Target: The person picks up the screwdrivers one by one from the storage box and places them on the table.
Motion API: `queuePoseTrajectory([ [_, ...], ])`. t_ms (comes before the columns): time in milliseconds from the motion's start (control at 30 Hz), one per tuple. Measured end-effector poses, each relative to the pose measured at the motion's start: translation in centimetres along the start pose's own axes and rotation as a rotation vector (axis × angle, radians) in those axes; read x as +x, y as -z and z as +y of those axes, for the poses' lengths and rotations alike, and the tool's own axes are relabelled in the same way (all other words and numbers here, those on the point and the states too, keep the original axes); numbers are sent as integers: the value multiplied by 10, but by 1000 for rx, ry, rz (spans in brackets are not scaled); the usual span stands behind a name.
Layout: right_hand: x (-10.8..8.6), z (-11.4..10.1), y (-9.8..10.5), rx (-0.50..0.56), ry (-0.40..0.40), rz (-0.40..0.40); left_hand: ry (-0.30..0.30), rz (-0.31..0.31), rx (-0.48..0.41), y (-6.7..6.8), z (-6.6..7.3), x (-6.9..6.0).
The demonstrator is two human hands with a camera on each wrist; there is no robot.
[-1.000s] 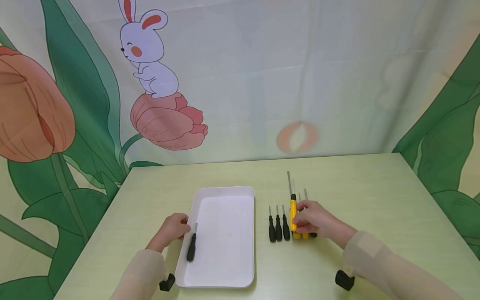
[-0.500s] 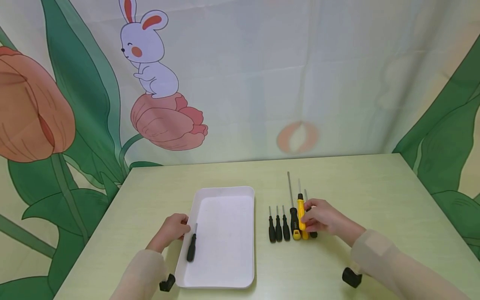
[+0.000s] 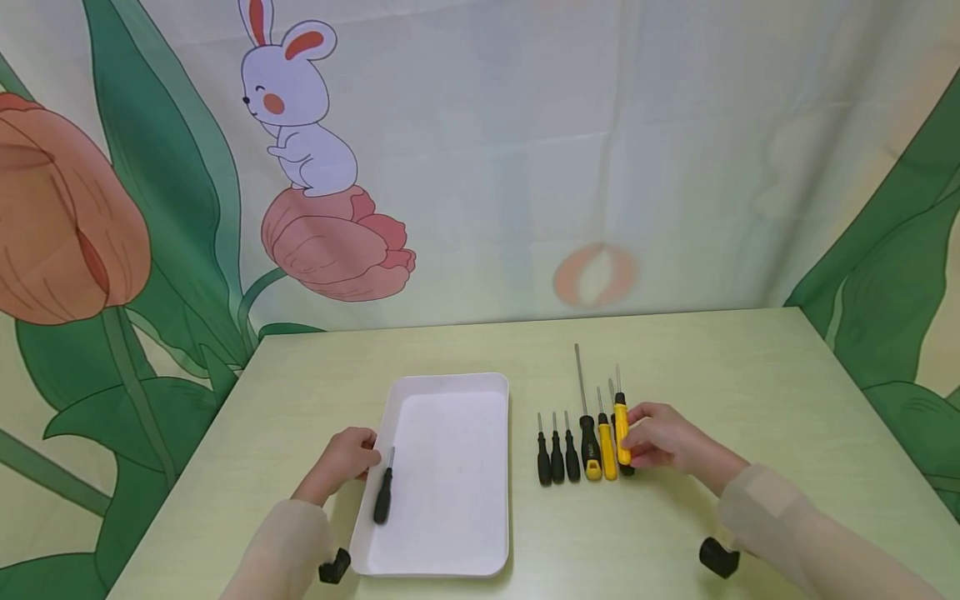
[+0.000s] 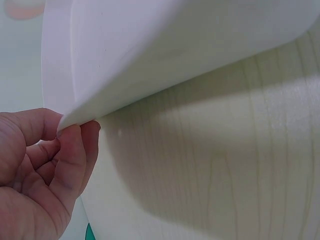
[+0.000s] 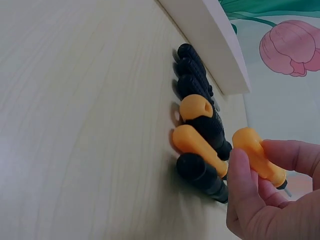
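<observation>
My right hand (image 3: 663, 435) pinches the handle of a yellow screwdriver (image 3: 622, 429) between thumb and fingers, tip pointing away. In the right wrist view this yellow handle (image 5: 252, 155) is raised above the row. Below it and partly hidden lies a black screwdriver (image 5: 200, 175). Left of that are another yellow screwdriver (image 3: 607, 446), a long black-and-yellow screwdriver (image 3: 589, 442) and several small black ones (image 3: 557, 461). The left hand (image 3: 345, 460) pinches the left rim of a white tray (image 3: 505, 483); the left wrist view shows thumb and fingers on that rim (image 4: 75, 112).
One black screwdriver (image 3: 383, 493) lies inside the tray near its left wall. The pale wooden table (image 3: 705, 367) extends around everything, and a printed curtain (image 3: 480, 167) hangs behind its far edge.
My right hand has moved rightward with the yellow screwdriver, passing over the row and uncovering the long black-and-yellow screwdriver and the other yellow one. The left hand and tray stay put.
</observation>
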State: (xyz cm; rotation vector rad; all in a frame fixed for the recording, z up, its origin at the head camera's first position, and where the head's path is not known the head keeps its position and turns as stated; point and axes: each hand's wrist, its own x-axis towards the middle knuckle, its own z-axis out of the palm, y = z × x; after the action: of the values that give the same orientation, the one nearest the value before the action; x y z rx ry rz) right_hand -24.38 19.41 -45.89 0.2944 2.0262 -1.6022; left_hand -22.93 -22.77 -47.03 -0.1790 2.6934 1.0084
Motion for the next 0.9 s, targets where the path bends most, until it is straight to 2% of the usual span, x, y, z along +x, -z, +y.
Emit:
queuePoseTrajectory([
  [600, 5, 14, 15, -53, -34, 18, -8, -1, 0, 0, 0, -1],
  [900, 8, 16, 17, -88, -94, 52, -11, 5, -3, 0, 1, -1],
])
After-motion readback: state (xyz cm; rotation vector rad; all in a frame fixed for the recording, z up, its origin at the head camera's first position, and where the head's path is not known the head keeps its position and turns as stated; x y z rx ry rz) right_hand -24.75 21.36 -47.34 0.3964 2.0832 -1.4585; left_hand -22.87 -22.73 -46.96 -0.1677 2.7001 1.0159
